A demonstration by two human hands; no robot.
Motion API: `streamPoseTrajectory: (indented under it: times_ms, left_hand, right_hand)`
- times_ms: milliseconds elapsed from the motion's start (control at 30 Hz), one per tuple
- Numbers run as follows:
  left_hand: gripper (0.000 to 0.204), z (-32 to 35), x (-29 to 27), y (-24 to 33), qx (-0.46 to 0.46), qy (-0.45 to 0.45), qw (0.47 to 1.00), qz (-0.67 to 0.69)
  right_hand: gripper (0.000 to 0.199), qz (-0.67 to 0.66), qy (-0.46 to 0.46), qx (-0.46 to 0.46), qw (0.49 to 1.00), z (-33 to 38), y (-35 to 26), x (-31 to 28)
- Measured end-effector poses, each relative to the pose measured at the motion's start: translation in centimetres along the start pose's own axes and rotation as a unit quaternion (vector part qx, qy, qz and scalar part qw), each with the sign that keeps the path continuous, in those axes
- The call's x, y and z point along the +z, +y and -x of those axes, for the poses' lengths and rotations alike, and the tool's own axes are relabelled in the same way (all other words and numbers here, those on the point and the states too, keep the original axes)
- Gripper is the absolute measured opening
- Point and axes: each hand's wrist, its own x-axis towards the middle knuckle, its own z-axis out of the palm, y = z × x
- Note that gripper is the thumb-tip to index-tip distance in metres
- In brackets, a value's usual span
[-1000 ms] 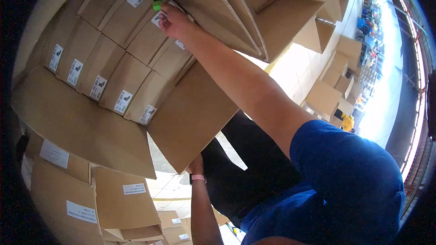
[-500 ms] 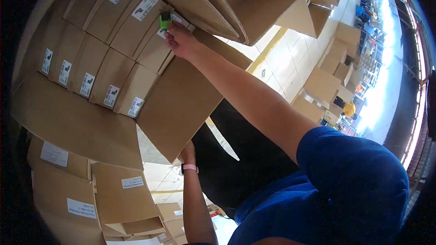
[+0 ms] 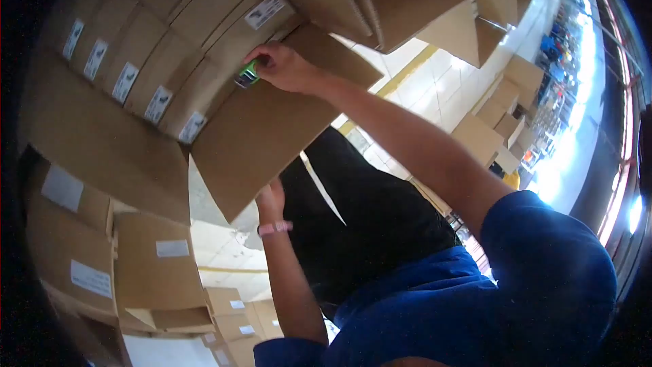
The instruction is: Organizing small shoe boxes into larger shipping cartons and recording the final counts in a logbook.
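My right hand [image 3: 285, 68] is closed around a small green-and-black tool [image 3: 247, 75] whose exact kind I cannot make out. It hovers over the near flap [image 3: 265, 122] of a large open carton, beside the packed shoe boxes [image 3: 183, 41]. These brown boxes stand in rows, with white labels on their ends; some labels show a dark shoe picture. My left hand [image 3: 272, 198], with a pink band at the wrist, grips the flap's lower edge; its fingers are mostly hidden behind the cardboard.
Another open carton [image 3: 414, 10] stands at the upper right, its flaps raised. More labelled cartons [image 3: 159, 258] are stacked at the lower left. Beyond a yellow floor line [image 3: 407, 75] lie tiled floor and further cartons [image 3: 479, 136].
My right hand has drawn the green-and-black tool away from the labelled box ends, back over the flap, and tilted it downward. My left hand stays at the flap edge. The view has shifted slightly.
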Motion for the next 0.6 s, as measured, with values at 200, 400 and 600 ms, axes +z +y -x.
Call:
streamPoseTrajectory:
  times_ms: [200,400,600]
  left_hand:
    - [0.047,2.0,4.0,0.3,-0.049,0.006,0.869,0.492]
    - [0.05,2.5,3.7,0.8,-0.018,-0.072,0.821,0.567]
    - [0.055,3.9,3.2,2.1,0.016,-0.069,0.804,0.59]
  right_hand:
    - [0.026,0.299,-0.35,-0.11,0.881,1.8,-3.1,7.6]
    - [0.028,0.387,-0.427,-0.192,0.794,2.1,-2.6,11.9]
    - [0.034,0.408,-0.447,-0.161,0.78,4.8,-2.5,14.3]
